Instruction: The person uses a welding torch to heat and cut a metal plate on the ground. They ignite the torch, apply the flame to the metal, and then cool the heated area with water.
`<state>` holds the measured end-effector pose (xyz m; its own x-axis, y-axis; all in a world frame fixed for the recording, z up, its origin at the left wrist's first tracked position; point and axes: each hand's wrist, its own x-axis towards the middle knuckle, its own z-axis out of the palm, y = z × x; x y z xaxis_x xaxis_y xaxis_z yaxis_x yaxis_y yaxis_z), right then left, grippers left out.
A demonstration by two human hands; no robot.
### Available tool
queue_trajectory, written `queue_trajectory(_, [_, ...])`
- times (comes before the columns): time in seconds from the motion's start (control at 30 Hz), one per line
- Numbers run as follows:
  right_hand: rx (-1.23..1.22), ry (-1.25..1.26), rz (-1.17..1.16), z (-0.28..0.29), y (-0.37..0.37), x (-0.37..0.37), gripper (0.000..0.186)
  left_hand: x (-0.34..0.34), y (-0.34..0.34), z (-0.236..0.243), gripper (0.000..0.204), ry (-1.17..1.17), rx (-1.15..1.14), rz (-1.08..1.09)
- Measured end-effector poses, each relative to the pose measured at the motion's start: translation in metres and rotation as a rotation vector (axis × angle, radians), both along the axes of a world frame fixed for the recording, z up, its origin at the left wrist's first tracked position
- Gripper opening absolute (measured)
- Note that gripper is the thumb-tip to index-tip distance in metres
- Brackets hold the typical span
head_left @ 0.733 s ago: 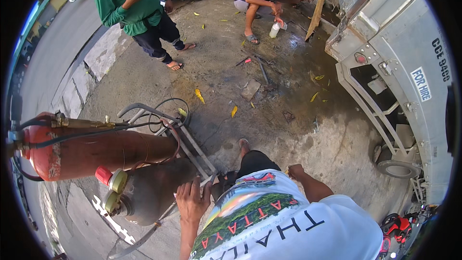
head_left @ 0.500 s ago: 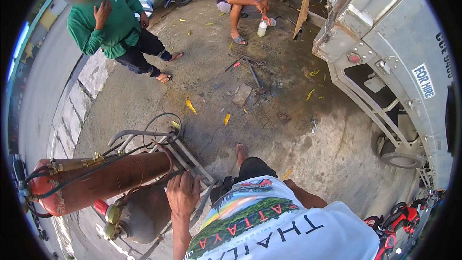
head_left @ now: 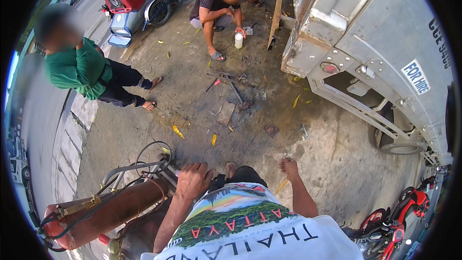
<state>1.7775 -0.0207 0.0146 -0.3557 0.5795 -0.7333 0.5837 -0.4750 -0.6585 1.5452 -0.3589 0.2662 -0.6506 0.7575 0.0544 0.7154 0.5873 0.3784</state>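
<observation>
My left hand is closed, its fingers curled downward beside the metal frame of a cylinder cart. A small pale bit shows at the fingers' left edge, too small to name. On the cart lie a long reddish-brown gas cylinder with brass fittings and dark hoses, and a second, darker cylinder, partly covered by my left forearm. Over the concrete to the right hangs my right hand, fingers loosely curled in and nothing seen in them. A yellow leaf lies on the ground near it.
Metal rods and a hammer-like tool lie ahead beside a flat plate. A person in green stands left; another squats holding a whitish bottle. A grey truck body rises right. A red motorcycle is behind it.
The view has shifted; the cylinder cart sits lower in it. My right hand has come into sight at the right. My left hand stays beside the cart, still curled.
</observation>
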Motion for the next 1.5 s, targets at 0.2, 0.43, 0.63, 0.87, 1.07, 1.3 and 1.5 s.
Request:
queue_trajectory(0.2, [-0.432,-0.256,-0.311,-0.048,-0.06,0.115,0.029,-0.015,0.003,-0.009,0.03,-0.125,-0.096,0.087])
queue_trajectory(0.43, [-0.259,-0.179,0.248,-0.021,-0.114,0.111,0.027,-0.059,0.004,-0.025,0.03,-0.138,-0.153,-0.009])
queue_trajectory(0.63, [-0.36,-0.007,-0.428,-0.055,-0.127,0.053,0.022,-0.118,0.021,-0.061,0.034,-0.214,-0.132,-0.207])
queue_trajectory(0.87, [-0.196,-0.131,-0.326,-0.011,-0.189,-0.033,0.021,-0.211,-0.052,-0.213,0.043,-0.519,-0.411,-0.103])
queue_trajectory(1.07, [0.039,-0.164,0.022,-0.008,-0.245,-0.044,0.027,-0.259,-0.236,-0.348,0.063,-0.536,-0.85,0.073])
queue_trajectory(1.3, [0.475,-0.451,0.798,-0.049,-0.297,0.03,0.031,-0.26,-0.283,-0.329,0.036,-0.931,-0.546,0.107])
queue_trajectory(1.5, [0.149,-0.104,0.094,-0.056,-0.29,0.05,0.023,-0.207,-0.162,-0.284,0.038,-1.437,-0.131,0.588])
